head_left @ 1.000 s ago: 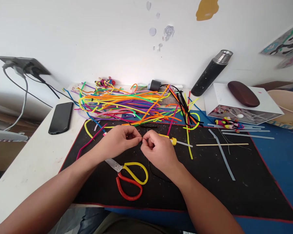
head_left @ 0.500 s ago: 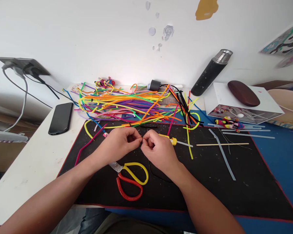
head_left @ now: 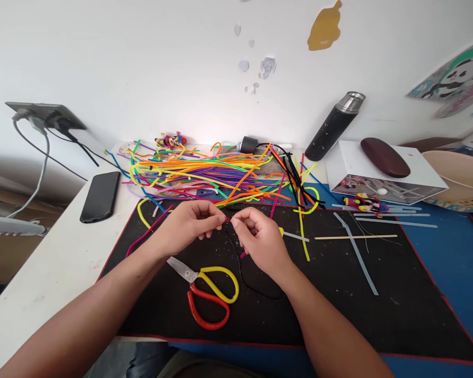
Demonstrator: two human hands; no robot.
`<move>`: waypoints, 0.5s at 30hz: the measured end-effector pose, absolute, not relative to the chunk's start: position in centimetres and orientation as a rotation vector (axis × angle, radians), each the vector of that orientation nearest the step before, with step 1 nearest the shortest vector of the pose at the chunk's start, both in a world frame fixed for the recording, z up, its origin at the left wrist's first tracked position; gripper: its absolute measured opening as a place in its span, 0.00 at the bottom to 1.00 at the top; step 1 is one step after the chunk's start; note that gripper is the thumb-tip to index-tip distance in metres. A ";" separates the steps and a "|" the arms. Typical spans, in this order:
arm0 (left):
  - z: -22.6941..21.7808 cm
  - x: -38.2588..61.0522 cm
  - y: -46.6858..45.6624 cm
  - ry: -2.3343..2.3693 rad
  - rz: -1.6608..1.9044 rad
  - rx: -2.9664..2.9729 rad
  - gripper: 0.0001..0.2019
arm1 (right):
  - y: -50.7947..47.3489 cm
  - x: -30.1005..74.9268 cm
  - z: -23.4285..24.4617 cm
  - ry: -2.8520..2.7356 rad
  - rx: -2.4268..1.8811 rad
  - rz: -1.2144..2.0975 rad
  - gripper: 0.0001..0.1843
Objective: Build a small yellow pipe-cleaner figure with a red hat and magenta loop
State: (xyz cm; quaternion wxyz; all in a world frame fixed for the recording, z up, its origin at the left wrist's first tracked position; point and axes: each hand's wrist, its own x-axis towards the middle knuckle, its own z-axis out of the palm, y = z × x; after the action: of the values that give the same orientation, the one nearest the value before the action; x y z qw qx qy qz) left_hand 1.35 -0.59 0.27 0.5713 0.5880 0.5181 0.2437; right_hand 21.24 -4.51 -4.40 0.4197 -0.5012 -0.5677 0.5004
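Note:
Both my hands are close together above the black mat [head_left: 339, 304]. My left hand [head_left: 189, 223] pinches a small dark red piece [head_left: 227, 219] at its fingertips; its exact kind is too small to tell. My right hand [head_left: 262, 239] has thumb and forefinger pressed together just beside that piece, and what they grip is not clear. A thin black cord [head_left: 242, 275] runs down from between the hands and curves right under my right wrist. Scissors [head_left: 205, 291] with yellow and red handles lie below my left hand. Behind my right hand lies a yellow glue gun [head_left: 283, 231], mostly hidden.
A heap of coloured pipe cleaners [head_left: 205, 170] stretches along the wall. A phone [head_left: 100, 197] lies left. To the right are a wooden stick [head_left: 355, 238], translucent glue sticks [head_left: 364, 265], a small colourful figure [head_left: 364, 203], a white box [head_left: 378, 163] and a black flask [head_left: 333, 128].
My fingertips have come slightly apart, and the dark red piece now shows between them. The whole view has shifted a little, with the wall marks lower.

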 end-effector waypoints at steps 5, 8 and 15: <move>0.2 1.4 -0.6 1.203 0.565 1.383 0.19 | -4.5 21.3 -4.4 -1.435 -1.260 1.263 0.10; 0.0 1.6 -0.6 1.193 0.555 1.381 0.20 | -4.5 21.3 -4.3 -1.446 -1.274 1.260 0.09; -0.1 1.7 -0.8 1.142 0.523 1.364 0.18 | -4.6 21.2 -4.0 -1.404 -1.272 1.316 0.07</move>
State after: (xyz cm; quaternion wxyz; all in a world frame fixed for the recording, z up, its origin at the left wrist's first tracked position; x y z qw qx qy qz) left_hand 1.66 -0.77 -0.15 0.6003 0.5883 0.4925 0.2258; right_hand 21.23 -4.64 -4.03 0.4052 -0.5042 -0.5563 0.5217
